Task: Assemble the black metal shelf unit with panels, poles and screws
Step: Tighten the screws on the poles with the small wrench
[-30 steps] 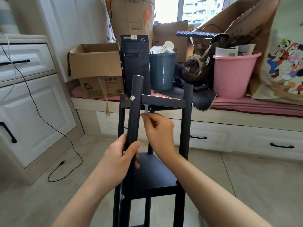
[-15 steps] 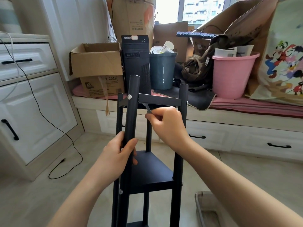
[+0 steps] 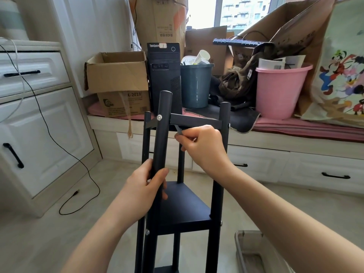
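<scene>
My left hand (image 3: 144, 186) wraps its grip round the near pole (image 3: 162, 134) of the upright shelf unit (image 3: 183, 203), at seven o'clock from the silver screw (image 3: 159, 117). At three o'clock, my right hand (image 3: 202, 146) pinches a small tool (image 3: 178, 129) under the top panel (image 3: 195, 121).

Left hand (image 3: 142, 191) gripping, right hand (image 3: 202, 146) pinching

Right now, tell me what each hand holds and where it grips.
The left hand grips the front pole about midway between the two panels. The right hand pinches a small grey tool by its lower end, just under the top panel.
</scene>
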`<state>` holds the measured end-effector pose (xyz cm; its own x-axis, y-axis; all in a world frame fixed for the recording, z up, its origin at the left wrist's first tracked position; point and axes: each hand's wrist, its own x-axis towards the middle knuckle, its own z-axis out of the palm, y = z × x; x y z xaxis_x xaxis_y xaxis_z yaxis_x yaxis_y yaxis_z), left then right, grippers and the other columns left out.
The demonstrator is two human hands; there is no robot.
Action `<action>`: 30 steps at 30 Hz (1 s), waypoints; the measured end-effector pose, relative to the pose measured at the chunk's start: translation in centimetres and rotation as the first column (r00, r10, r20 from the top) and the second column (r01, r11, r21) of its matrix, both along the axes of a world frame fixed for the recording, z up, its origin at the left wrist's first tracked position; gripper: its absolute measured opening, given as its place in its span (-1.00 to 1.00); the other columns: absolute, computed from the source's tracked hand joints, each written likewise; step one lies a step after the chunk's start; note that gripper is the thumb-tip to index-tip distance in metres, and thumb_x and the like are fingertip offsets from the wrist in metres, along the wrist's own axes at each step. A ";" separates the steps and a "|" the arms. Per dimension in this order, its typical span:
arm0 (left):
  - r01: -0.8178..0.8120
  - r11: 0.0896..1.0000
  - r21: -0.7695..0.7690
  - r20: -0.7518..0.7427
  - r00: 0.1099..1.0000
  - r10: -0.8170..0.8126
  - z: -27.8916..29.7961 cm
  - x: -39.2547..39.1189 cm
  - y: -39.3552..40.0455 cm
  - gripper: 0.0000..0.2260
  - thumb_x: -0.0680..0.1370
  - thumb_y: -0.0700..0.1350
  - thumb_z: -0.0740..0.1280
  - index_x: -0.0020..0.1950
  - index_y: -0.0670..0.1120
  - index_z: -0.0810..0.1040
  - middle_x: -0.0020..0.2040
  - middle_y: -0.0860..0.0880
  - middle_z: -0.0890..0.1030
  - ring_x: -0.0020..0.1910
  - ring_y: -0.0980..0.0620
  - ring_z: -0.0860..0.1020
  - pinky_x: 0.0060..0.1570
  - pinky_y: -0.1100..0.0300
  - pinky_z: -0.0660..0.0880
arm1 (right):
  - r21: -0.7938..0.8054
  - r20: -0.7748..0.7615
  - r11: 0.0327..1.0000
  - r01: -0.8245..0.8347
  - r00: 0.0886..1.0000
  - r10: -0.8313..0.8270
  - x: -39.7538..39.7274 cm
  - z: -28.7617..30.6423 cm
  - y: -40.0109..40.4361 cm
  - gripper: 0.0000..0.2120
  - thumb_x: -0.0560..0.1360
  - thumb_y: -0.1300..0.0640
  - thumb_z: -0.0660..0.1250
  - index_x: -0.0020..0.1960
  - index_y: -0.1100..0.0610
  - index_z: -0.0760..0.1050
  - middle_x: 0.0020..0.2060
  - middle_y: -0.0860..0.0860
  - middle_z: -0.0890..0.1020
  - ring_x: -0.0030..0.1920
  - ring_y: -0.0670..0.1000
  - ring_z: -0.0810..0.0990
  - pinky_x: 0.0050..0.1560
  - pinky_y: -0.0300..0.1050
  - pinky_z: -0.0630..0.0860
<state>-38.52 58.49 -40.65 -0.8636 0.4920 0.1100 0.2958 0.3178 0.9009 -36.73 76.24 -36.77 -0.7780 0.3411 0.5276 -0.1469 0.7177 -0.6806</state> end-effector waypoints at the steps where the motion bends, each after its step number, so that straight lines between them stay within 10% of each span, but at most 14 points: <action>1: 0.001 1.000 -0.002 -0.001 1.000 -0.001 0.0 0.0 0.0 -0.92 0.66 0.02 0.23 0.05 0.05 0.48 -0.21 0.04 0.65 -0.29 0.07 0.67 -0.24 0.22 0.57 | -0.009 -0.009 1.000 0.000 1.000 0.000 -0.1 -0.2 -0.1 -0.87 0.55 0.09 0.40 -0.06 0.07 0.73 -0.41 -0.20 0.60 -0.36 -0.27 0.57 -0.27 -0.48 0.41; 12: 0.009 1.000 -0.005 -0.013 1.000 -0.009 0.1 0.4 0.1 -0.92 0.65 0.01 0.24 0.05 0.05 0.49 -0.23 0.01 0.64 -0.29 0.08 0.67 -0.26 0.29 0.56 | -0.095 -0.209 0.995 0.031 0.977 -0.051 -1.6 -3.1 -1.9 -0.86 0.55 0.09 0.40 0.03 0.09 0.72 -0.30 -0.17 0.65 -0.29 -0.24 0.58 -0.14 -0.35 0.48; 17: 0.008 1.000 -0.004 -0.010 1.000 -0.008 0.3 0.3 0.1 -0.92 0.65 0.00 0.25 0.05 0.02 0.49 -0.24 0.00 0.64 -0.30 0.06 0.67 -0.17 0.13 0.62 | -0.197 -0.282 0.980 -0.001 0.958 -0.055 -2.9 -4.3 -2.6 -0.84 0.54 0.15 0.42 0.08 0.14 0.70 -0.22 0.00 0.72 -0.18 -0.02 0.67 -0.08 0.00 0.60; 30: -0.001 1.000 -0.003 -0.004 1.000 0.001 0.6 0.3 0.1 -0.93 0.66 -0.05 0.25 0.04 -0.01 0.49 -0.22 -0.04 0.65 -0.29 0.04 0.67 -0.09 0.02 0.64 | -0.321 -0.362 0.944 -0.076 0.931 -0.048 -5.0 -4.9 -3.5 -0.90 0.52 0.24 0.42 -0.03 0.17 0.71 -0.25 -0.01 0.71 -0.30 -0.07 0.57 -0.24 -0.25 0.52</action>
